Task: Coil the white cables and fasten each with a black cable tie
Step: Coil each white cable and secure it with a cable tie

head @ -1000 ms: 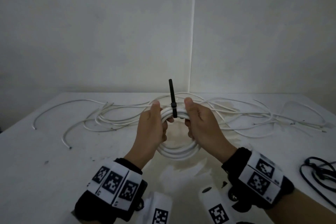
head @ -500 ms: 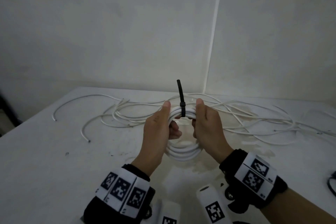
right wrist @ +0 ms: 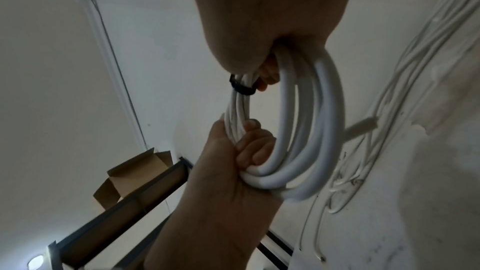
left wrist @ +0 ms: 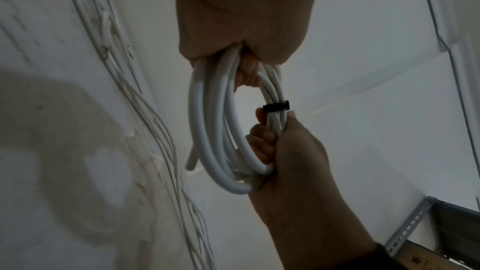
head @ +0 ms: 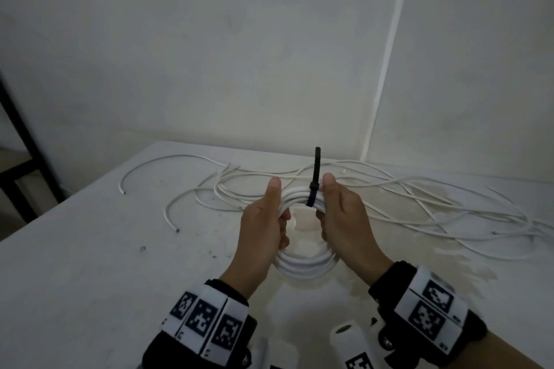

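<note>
Loose cables (head: pixel 389 198) clutter the far table (head: pixel 90 263), seemingly leaving near-left bare.

Both hands raised in front of the chest, above the table, palms facing each other.

Left hand (head: pixel 265 220): fingers curled through and round the left side of the coiled white round cable (head: pixel 302 266), thumb straight, pointing up along the coil's outer edge. Firm wrap grip, confirmed in the right wrist view (right wrist: pixel 233 163).

Right hand (head: pixel 344 219): mirrors it on the coil's right side, fingers curled inward through the loop, thumb upright, its tip just beside the thin black plastic cable tie (head: pixel 314 177). Left wrist view (left wrist: pixel 291 151) shows the same closed grip.

Wrists level, forearms angled inward. Each carries a black strap with white marker tiles.
</note>
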